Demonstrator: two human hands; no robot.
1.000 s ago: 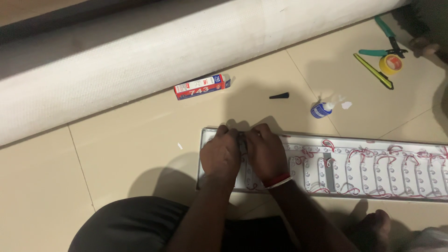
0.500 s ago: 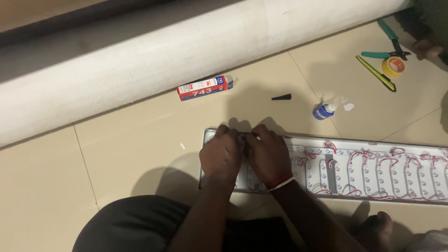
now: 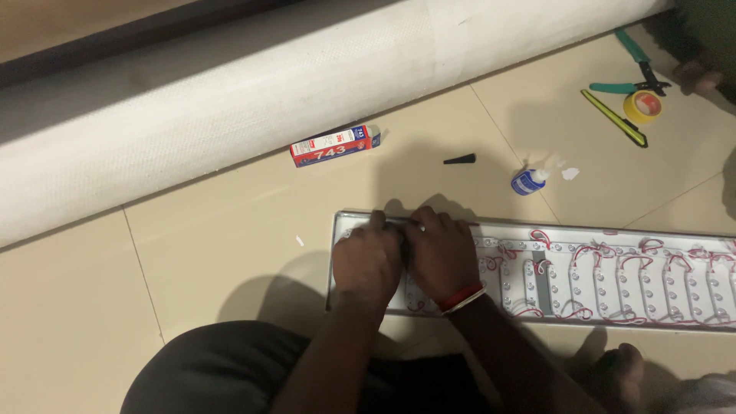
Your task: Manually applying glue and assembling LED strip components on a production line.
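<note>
A long shallow metal tray [image 3: 613, 232] lies on the tiled floor, filled with rows of small white light modules [image 3: 606, 280] joined by red and white wires. My left hand [image 3: 368, 257] and my right hand [image 3: 443, 257] press side by side on the modules at the tray's left end, fingers curled down toward its far rim. A red band sits on my right wrist. What lies under the fingers is hidden.
A big white roll [image 3: 307, 92] lies across the far floor. Near it are a red and white box [image 3: 335, 145], a black cap [image 3: 460, 159], a small blue-labelled bottle [image 3: 529, 180], green pliers [image 3: 636, 61], yellow tape [image 3: 642, 106] and a cutter [image 3: 613, 116]. Another person's hand [image 3: 701, 77] is top right.
Both hands stay pressed on the tray's left end. The view has drifted slightly, nothing else has moved.
</note>
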